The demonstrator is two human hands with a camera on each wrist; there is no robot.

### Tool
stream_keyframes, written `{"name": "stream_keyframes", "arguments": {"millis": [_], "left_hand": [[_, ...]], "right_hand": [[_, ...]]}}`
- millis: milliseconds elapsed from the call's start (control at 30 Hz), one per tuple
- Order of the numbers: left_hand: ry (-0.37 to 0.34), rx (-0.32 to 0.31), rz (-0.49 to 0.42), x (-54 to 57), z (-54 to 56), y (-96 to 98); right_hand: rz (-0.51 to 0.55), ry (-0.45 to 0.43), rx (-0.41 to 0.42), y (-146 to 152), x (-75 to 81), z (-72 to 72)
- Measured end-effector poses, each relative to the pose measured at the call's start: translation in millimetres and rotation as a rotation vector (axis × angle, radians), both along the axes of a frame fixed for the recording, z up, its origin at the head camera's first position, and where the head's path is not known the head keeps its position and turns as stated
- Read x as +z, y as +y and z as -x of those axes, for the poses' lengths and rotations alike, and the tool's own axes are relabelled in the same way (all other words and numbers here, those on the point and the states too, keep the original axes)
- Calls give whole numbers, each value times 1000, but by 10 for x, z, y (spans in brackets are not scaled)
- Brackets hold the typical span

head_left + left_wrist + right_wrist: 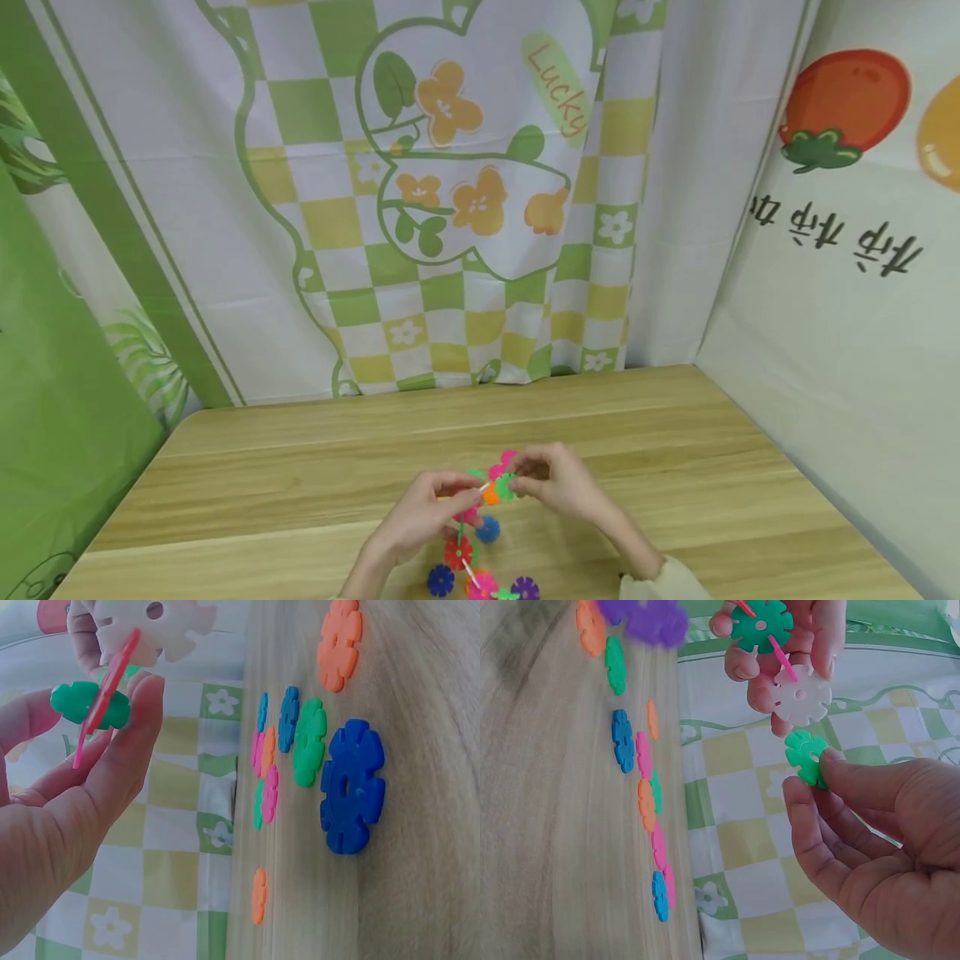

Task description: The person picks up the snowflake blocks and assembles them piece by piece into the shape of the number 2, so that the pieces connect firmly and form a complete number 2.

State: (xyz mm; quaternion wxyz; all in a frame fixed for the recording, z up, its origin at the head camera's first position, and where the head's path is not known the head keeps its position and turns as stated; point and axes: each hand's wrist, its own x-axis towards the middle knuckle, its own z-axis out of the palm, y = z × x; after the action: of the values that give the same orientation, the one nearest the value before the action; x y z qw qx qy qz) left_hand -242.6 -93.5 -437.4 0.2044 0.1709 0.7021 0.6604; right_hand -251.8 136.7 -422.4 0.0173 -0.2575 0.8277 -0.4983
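In the head view my left hand (427, 512) holds a string of slotted, flower-shaped plastic discs pushed into one another. Its white disc (814, 701) sticks out beyond the fingertips, joined to a pink disc (101, 705) that crosses a dark green disc (776, 634). Below that hand, a red disc (459, 552) and a pink disc (483, 585) line up toward the near edge of the view. Between thumb and fingertips, my right hand (562, 483) pinches a light green disc (801, 754), just short of the white disc's rim in the right wrist view.
Loose discs lie flat on the wooden table (300, 450), among them a dark blue disc (352, 787), a green disc (309, 742) and an orange disc (341, 645). A purple disc (525, 588) shows low in the head view. A patterned curtain (465, 317) hangs behind the table.
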Motion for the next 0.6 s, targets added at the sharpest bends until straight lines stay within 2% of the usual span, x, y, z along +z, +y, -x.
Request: {"name": "stream_keyframes", "arguments": {"millis": [333,600], "left_hand": [[22,-18,18,-11,0,8],[56,-45,40,-8,-8,16]], "right_hand": [[71,-70,35,17,38,-14],[70,-56,59,-1,21,-3]]}}
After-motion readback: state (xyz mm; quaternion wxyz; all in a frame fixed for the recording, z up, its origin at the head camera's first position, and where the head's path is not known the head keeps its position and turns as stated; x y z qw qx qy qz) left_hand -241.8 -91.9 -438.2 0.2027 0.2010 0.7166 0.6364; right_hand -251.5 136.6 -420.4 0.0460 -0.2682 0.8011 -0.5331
